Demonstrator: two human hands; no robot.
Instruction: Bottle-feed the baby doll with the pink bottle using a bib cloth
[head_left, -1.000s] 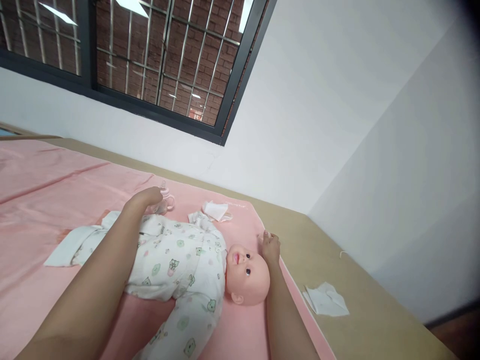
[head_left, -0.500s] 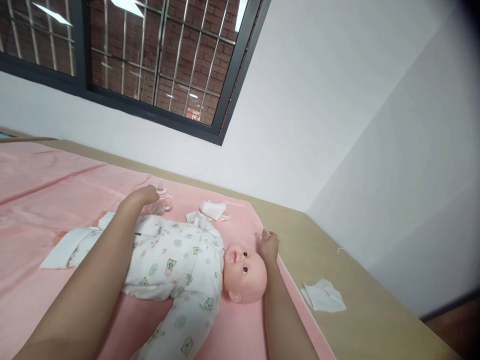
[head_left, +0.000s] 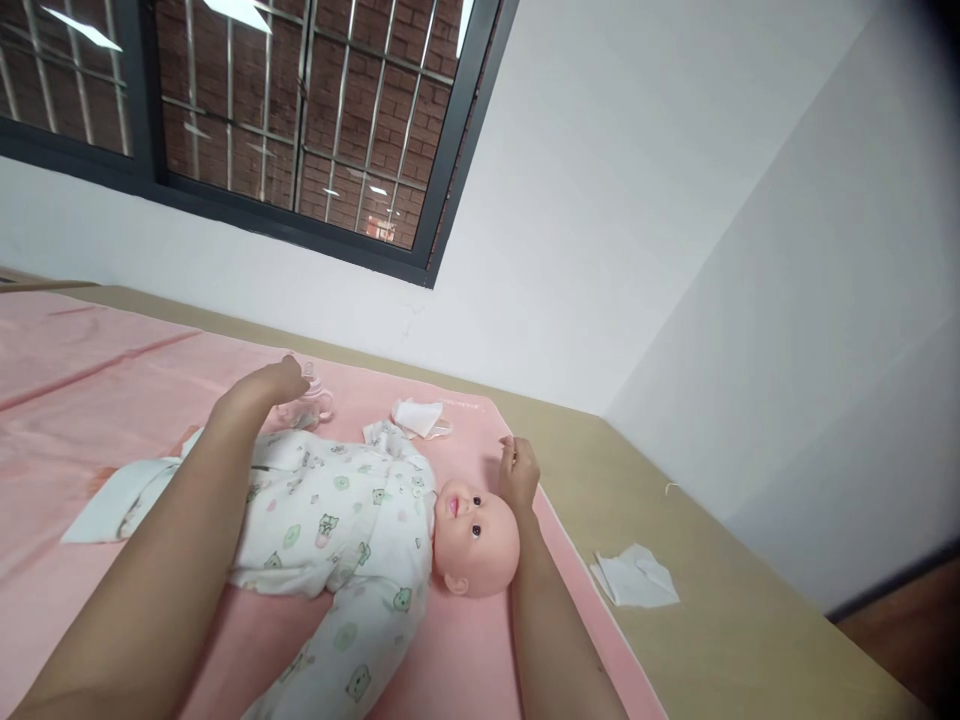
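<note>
A baby doll in a white printed suit lies on its back on a pink cloth, its bald head toward the right. My left hand reaches over the doll's body to a clear baby bottle with a pink collar and handle; its fingers are mostly hidden, so I cannot tell whether it grips the bottle. Just beyond the doll's head, my right hand hovers near the cloth's edge with its fingers bent. Nothing shows clearly between them.
White tissue with a clear plastic item lies by the doll's raised sleeve. Another folded white tissue is on the wooden surface at the right. Behind stand a white wall and a barred window.
The whole view has shifted slightly. My right hand's fingers have bent and moved a little to the left. My left hand remains beside the bottle.
</note>
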